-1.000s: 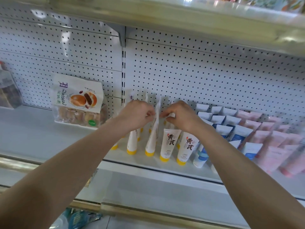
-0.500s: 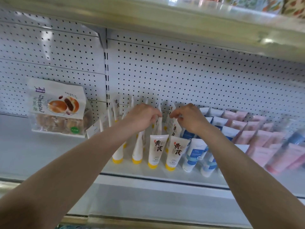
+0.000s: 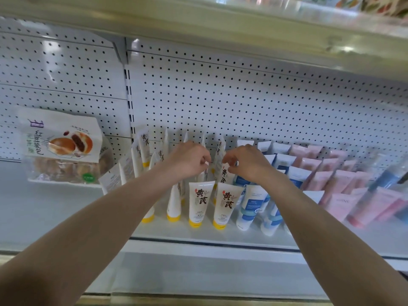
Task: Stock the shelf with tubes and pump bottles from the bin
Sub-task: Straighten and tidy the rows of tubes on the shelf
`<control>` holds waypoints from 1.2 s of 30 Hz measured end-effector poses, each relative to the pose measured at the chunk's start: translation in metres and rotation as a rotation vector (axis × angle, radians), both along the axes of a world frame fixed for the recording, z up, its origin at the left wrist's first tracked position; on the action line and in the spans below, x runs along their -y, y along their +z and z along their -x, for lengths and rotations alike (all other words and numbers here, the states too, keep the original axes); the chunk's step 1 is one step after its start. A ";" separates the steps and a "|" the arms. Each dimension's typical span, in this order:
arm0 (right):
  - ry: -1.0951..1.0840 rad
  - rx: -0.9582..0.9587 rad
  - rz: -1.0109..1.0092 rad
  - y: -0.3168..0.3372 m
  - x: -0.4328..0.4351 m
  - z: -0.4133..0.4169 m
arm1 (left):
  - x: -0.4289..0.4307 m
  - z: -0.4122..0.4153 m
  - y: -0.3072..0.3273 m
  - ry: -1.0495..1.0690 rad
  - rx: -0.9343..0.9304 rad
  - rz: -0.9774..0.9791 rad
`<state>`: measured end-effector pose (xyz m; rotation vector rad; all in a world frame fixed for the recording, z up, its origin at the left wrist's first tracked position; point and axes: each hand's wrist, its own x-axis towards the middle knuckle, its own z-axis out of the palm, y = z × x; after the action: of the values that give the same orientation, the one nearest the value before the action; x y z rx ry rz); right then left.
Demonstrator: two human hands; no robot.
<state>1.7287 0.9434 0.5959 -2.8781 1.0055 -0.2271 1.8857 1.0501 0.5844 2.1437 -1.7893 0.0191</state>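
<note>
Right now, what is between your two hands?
A white tube with black writing, standing among the yellow-capped ones. The left hand and right hand seem to pinch its flat top. The head view shows it.

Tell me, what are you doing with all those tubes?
A person is arranging tubes on a shelf. Their right hand pinches a yellow-capped tube standing behind the front row. The left hand curls its fingers right beside it, though its grip is hard to see. Blue tubes and pink tubes stand to the right.
</note>
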 end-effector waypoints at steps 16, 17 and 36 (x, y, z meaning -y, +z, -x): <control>0.079 0.044 -0.028 -0.003 0.009 0.009 | -0.004 0.005 0.001 0.049 -0.046 0.026; 0.088 0.042 -0.031 -0.003 0.009 0.010 | -0.004 0.006 0.001 0.056 -0.041 0.023; 0.044 0.195 -0.014 0.012 0.051 -0.005 | 0.020 -0.017 0.018 0.072 -0.005 0.090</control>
<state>1.7332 0.8919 0.6079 -2.7944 0.9044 -0.4851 1.9031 1.0298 0.6025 2.1417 -1.6749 0.1092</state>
